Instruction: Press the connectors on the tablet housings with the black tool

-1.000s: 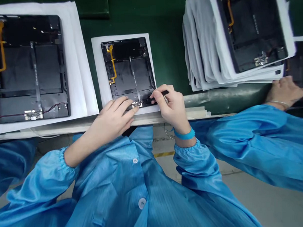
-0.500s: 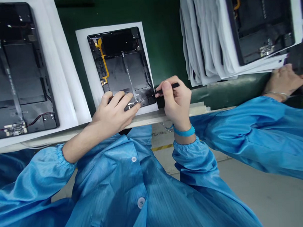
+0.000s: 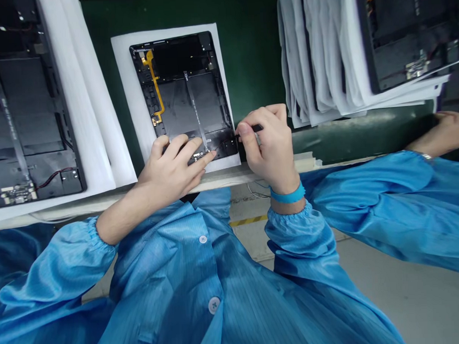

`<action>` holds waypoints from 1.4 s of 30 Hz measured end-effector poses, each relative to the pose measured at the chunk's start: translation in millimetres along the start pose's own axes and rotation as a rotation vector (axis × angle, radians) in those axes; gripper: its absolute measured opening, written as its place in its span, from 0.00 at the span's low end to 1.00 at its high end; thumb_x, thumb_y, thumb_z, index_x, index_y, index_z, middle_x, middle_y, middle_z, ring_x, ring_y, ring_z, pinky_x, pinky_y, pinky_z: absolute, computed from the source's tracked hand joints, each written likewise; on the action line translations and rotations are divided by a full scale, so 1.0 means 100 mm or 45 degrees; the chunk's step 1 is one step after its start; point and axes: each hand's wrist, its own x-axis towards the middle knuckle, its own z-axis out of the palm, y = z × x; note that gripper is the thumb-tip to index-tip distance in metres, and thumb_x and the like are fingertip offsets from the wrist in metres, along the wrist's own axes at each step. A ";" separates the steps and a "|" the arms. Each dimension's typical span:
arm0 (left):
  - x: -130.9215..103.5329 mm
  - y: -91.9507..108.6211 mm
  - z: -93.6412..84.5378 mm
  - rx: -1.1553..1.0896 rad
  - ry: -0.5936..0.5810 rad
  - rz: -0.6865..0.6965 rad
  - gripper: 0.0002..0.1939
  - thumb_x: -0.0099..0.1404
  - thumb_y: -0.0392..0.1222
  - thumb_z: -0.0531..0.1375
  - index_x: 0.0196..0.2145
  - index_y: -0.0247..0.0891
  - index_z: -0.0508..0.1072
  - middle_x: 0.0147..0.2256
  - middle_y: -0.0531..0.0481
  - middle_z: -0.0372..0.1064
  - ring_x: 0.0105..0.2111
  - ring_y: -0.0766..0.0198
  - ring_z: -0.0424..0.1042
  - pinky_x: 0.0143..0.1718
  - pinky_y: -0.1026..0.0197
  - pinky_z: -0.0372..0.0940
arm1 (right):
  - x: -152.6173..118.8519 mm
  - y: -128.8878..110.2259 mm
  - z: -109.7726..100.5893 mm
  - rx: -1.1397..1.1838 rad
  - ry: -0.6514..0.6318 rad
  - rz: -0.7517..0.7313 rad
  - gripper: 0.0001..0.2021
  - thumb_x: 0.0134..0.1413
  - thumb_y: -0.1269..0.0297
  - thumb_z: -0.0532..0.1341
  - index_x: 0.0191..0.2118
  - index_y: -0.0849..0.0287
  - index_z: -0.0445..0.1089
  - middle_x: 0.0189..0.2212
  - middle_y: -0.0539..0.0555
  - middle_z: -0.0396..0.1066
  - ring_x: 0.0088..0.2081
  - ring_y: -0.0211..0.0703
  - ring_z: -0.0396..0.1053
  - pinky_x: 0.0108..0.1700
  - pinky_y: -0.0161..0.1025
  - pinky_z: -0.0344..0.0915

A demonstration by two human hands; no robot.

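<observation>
An opened black tablet housing (image 3: pixel 189 100) lies on a white foam sheet (image 3: pixel 123 80) in front of me. An orange flex cable (image 3: pixel 157 91) runs down its left side, and a grey ribbon cable (image 3: pixel 194 105) crosses the middle. My left hand (image 3: pixel 169 166) rests on the lower edge, fingers spread, index fingertip by the small circuit board (image 3: pixel 201 156). At the lower right corner, my right hand (image 3: pixel 271 145) pinches a thin black tool (image 3: pixel 257 128). Its tip points at the tablet's right edge; whether it touches is too small to tell.
A larger-looking opened tablet (image 3: pixel 31 108) on stacked foam sheets (image 3: pixel 95 121) stands at left. Upright foam sheets (image 3: pixel 316 58) and another tablet (image 3: pixel 413 35) are at right. A co-worker's hand (image 3: pixel 444 134) and blue sleeve (image 3: pixel 369 187) reach in beside the pale table edge (image 3: pixel 229 178).
My right hand has shifted slightly right and turned, with the black tool now more hidden in the fingers. My left hand keeps its place. The co-worker's hand has moved right.
</observation>
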 end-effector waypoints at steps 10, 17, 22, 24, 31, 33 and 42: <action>0.02 -0.03 -0.04 -0.122 -0.076 -0.021 0.18 0.85 0.43 0.58 0.64 0.41 0.82 0.63 0.34 0.79 0.60 0.40 0.78 0.57 0.38 0.68 | -0.04 -0.15 0.12 0.226 0.168 0.153 0.21 0.85 0.48 0.52 0.39 0.50 0.72 0.31 0.51 0.74 0.41 0.50 0.75 0.49 0.52 0.72; 0.02 -0.02 -0.02 -0.124 -0.078 -0.052 0.17 0.84 0.42 0.60 0.64 0.44 0.82 0.64 0.35 0.78 0.61 0.40 0.77 0.59 0.37 0.66 | -0.12 -0.27 0.26 0.436 0.170 0.287 0.21 0.84 0.45 0.54 0.40 0.51 0.73 0.31 0.48 0.77 0.36 0.44 0.75 0.47 0.48 0.72; 0.05 -0.01 -0.04 -0.138 -0.099 -0.062 0.17 0.84 0.41 0.59 0.63 0.44 0.83 0.64 0.34 0.78 0.60 0.39 0.77 0.58 0.36 0.68 | -0.12 -0.27 0.22 0.516 0.138 0.322 0.21 0.85 0.46 0.54 0.40 0.52 0.72 0.31 0.48 0.75 0.34 0.41 0.76 0.43 0.44 0.72; 0.06 -0.01 -0.06 -0.163 -0.130 -0.067 0.17 0.85 0.41 0.59 0.64 0.45 0.83 0.64 0.33 0.78 0.60 0.38 0.77 0.58 0.35 0.68 | -0.12 -0.28 0.20 0.509 0.122 0.320 0.21 0.85 0.47 0.54 0.40 0.52 0.72 0.31 0.48 0.75 0.34 0.41 0.76 0.43 0.43 0.71; 0.07 -0.02 -0.06 -0.197 -0.140 -0.076 0.18 0.84 0.40 0.58 0.64 0.44 0.83 0.64 0.32 0.78 0.60 0.37 0.77 0.56 0.35 0.70 | -0.13 -0.27 0.22 0.457 0.132 0.307 0.21 0.85 0.47 0.53 0.40 0.51 0.72 0.31 0.48 0.76 0.35 0.43 0.77 0.45 0.45 0.73; 0.06 -0.02 -0.05 -0.197 -0.163 -0.085 0.19 0.84 0.40 0.58 0.65 0.46 0.82 0.65 0.32 0.77 0.61 0.37 0.77 0.57 0.35 0.70 | -0.13 -0.26 0.22 0.436 0.123 0.308 0.21 0.85 0.46 0.53 0.40 0.51 0.72 0.32 0.49 0.77 0.36 0.44 0.77 0.46 0.47 0.74; 0.06 0.04 -0.12 -0.182 -0.245 -0.144 0.20 0.83 0.38 0.59 0.67 0.46 0.79 0.69 0.34 0.75 0.65 0.34 0.75 0.62 0.30 0.67 | -0.15 -0.26 0.22 0.369 0.112 0.254 0.22 0.85 0.46 0.52 0.39 0.50 0.71 0.33 0.50 0.78 0.35 0.45 0.77 0.46 0.48 0.75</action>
